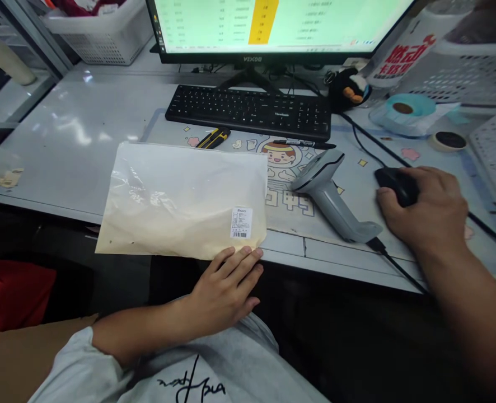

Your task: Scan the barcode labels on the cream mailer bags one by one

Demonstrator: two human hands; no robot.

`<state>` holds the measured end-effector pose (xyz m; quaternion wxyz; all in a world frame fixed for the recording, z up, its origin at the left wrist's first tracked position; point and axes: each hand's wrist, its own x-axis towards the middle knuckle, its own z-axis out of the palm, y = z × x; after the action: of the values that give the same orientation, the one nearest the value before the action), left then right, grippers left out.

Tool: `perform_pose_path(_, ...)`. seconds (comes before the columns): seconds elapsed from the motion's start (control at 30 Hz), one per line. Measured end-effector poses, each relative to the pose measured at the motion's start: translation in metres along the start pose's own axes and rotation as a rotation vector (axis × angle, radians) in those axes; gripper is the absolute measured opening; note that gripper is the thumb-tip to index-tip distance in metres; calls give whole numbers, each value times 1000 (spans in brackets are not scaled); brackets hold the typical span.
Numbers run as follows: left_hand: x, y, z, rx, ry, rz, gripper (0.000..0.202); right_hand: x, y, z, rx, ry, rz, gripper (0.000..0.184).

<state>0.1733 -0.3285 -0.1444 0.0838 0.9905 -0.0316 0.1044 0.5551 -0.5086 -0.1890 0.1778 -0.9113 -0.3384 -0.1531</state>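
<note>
Left hand (227, 285) touches bag (181, 201); scanner (332, 196) beside mouse (397, 184).

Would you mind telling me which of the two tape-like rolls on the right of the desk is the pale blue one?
The larger roll, lying farther back near the white basket, is pale blue with a brown core; the small flat roll beside it is dark with a cream rim.

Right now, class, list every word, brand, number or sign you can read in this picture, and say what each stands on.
"VEXCON", roughly: bezel of the monitor; small, so uncertain.
Large red Chinese characters on the white container: cut off, unreadable.
Barcode label on the plastic bag: too small.
Monitor's spreadsheet rows: blurred.
Blue characters on the desk mat: partly hidden.
Black script on the grey clothing: illegible.
</note>
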Motion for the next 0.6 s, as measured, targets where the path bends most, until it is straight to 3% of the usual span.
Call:
perform_pose_path(0.13,-2,2,6,39,83,5,50,0,5,-3,9,17,17,64)
perform_pose_path(0.2,0,-1,23,99,265,42,46,2,11,0,13,-5,46,66)
perform_pose_path(0.3,14,-10,57,198,666,81,20,10,20,6,14,-42,116,69)
perform_pose_path(0.37,25,-13,74,221,812,65,14,13,24,8,22,-55,150,72)
perform_pose_path(0.5,33,-9,87,178,990,-16,29,13,25,7,54,-53,132,75)
perform_pose_path(0.6,30,-9,88,199,907,-10,23,12,24,6,74,-55,105,74)
